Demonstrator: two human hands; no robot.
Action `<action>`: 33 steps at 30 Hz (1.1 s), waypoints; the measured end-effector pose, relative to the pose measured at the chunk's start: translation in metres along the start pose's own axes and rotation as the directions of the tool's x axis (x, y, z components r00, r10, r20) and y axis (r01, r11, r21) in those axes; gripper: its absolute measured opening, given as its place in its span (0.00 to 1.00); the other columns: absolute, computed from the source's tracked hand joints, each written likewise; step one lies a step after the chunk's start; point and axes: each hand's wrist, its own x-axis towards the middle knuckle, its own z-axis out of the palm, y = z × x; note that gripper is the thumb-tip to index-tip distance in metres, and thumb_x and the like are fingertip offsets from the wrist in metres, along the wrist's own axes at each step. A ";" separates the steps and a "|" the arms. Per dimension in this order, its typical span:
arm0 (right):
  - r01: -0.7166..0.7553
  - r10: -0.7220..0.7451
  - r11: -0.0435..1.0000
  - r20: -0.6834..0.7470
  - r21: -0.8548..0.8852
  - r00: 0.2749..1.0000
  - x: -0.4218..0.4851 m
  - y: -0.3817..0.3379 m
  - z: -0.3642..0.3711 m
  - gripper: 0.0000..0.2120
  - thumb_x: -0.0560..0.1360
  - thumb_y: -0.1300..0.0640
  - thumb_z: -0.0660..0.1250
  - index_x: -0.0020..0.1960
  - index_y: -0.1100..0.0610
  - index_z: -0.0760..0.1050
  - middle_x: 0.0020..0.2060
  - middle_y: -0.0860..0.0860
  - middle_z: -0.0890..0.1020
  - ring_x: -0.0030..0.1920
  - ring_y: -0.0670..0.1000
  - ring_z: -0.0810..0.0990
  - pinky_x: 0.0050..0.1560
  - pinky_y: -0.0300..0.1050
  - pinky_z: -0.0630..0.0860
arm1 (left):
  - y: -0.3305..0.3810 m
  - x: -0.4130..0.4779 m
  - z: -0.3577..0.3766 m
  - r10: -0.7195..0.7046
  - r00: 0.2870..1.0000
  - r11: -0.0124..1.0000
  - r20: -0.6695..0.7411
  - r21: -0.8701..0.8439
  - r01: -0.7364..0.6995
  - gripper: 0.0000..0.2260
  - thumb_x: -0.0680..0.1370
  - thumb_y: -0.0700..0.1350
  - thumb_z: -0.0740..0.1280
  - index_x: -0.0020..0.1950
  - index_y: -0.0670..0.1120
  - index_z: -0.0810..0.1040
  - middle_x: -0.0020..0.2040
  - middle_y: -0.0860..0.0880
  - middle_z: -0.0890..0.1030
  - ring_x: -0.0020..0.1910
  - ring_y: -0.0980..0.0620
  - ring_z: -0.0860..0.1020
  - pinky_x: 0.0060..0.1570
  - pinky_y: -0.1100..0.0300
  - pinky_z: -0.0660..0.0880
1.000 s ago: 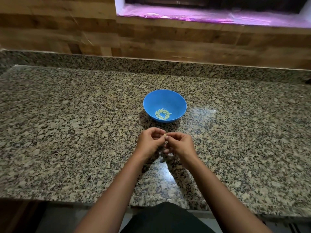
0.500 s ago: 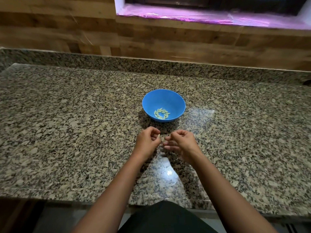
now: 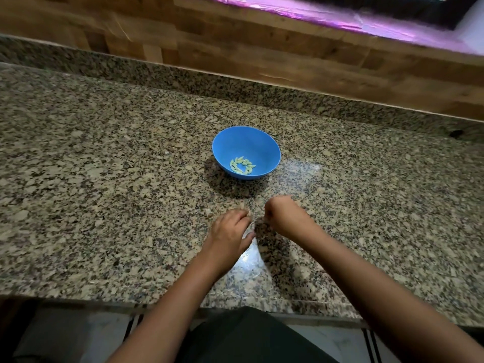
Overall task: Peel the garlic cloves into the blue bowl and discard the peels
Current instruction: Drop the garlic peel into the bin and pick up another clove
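The blue bowl (image 3: 246,142) stands on the granite counter (image 3: 104,179) with several pale peeled garlic cloves (image 3: 242,166) in its bottom. Both hands are just in front of the bowl, a small gap between them. My left hand (image 3: 230,231) lies low over the counter with its fingers loosely stretched forward and nothing seen in it. My right hand (image 3: 284,216) is curled, fingertips drawn together as in a pinch. The garlic clove it pinched a moment earlier is hidden by the fingers and motion blur.
A raised granite ledge (image 3: 235,85) and a wooden wall (image 3: 235,48) run behind the counter. A pink-lit sill (image 3: 366,24) sits at the top right. The counter's front edge (image 3: 131,302) is close to my body.
The hands, joined on one clove a second ago, have drawn apart. My left hand has dropped toward the counter and opened. The camera has tilted and moved closer.
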 end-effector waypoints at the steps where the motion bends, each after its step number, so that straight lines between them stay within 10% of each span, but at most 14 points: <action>1: 0.041 -0.040 0.997 0.016 -0.065 0.999 0.001 -0.002 0.001 0.05 0.74 0.68 0.63 0.42 0.65 0.77 0.38 0.56 0.78 0.40 0.54 0.78 0.45 0.47 0.78 | -0.001 -0.001 0.003 0.005 1.000 1.000 -0.010 0.017 -0.005 0.16 0.75 0.50 0.64 0.56 0.41 0.80 0.55 0.44 0.81 0.58 0.43 0.78 0.55 0.48 0.74; 10: 0.273 -0.252 0.904 0.106 -0.330 0.962 -0.002 -0.018 0.002 0.10 0.78 0.65 0.58 0.56 0.65 0.74 0.51 0.59 0.75 0.53 0.57 0.75 0.49 0.48 0.73 | -0.002 -0.001 0.006 -0.056 0.998 0.998 -0.003 -0.030 0.056 0.19 0.73 0.44 0.71 0.62 0.38 0.76 0.61 0.42 0.78 0.65 0.41 0.72 0.63 0.46 0.67; 15: 0.246 -0.260 0.931 -0.020 -0.270 0.965 -0.018 -0.006 0.016 0.11 0.79 0.64 0.58 0.60 0.65 0.71 0.55 0.58 0.75 0.56 0.55 0.73 0.57 0.45 0.70 | -0.002 -0.001 0.007 -0.043 0.999 0.999 -0.025 -0.004 0.043 0.17 0.76 0.47 0.66 0.61 0.40 0.77 0.60 0.43 0.78 0.65 0.42 0.73 0.62 0.46 0.69; 22: 0.012 -0.009 0.996 -0.036 0.093 0.999 -0.007 0.000 0.007 0.05 0.74 0.66 0.65 0.46 0.64 0.79 0.41 0.56 0.81 0.40 0.52 0.78 0.42 0.44 0.76 | 0.006 0.001 0.002 -0.070 0.997 0.992 -0.044 -0.111 0.064 0.15 0.80 0.45 0.62 0.65 0.41 0.74 0.66 0.44 0.73 0.71 0.45 0.64 0.69 0.50 0.60; 26: -0.145 0.216 0.565 0.024 0.812 0.976 -0.018 -0.002 0.003 0.03 0.74 0.65 0.67 0.43 0.62 0.79 0.33 0.55 0.81 0.28 0.47 0.77 0.28 0.39 0.76 | 0.019 0.016 -0.012 -0.203 0.979 0.917 0.021 -0.346 0.198 0.13 0.81 0.47 0.57 0.59 0.41 0.74 0.57 0.46 0.73 0.61 0.49 0.68 0.59 0.61 0.65; 29: -0.114 0.200 0.283 0.057 0.952 0.978 -0.026 -0.004 -0.002 0.05 0.73 0.67 0.67 0.48 0.67 0.79 0.35 0.59 0.80 0.28 0.48 0.77 0.30 0.39 0.76 | 0.023 0.023 -0.026 -0.236 0.968 0.832 0.082 -0.499 0.244 0.13 0.82 0.48 0.55 0.51 0.40 0.72 0.47 0.48 0.73 0.49 0.50 0.71 0.44 0.59 0.67; 33: -0.099 0.120 0.224 0.073 0.970 0.990 -0.032 -0.004 -0.010 0.03 0.72 0.69 0.67 0.46 0.69 0.77 0.34 0.58 0.78 0.31 0.49 0.75 0.31 0.37 0.76 | 0.026 0.026 -0.038 -0.205 0.964 0.660 0.168 -0.704 0.263 0.12 0.81 0.52 0.53 0.44 0.47 0.68 0.34 0.51 0.70 0.30 0.57 0.67 0.31 0.61 0.65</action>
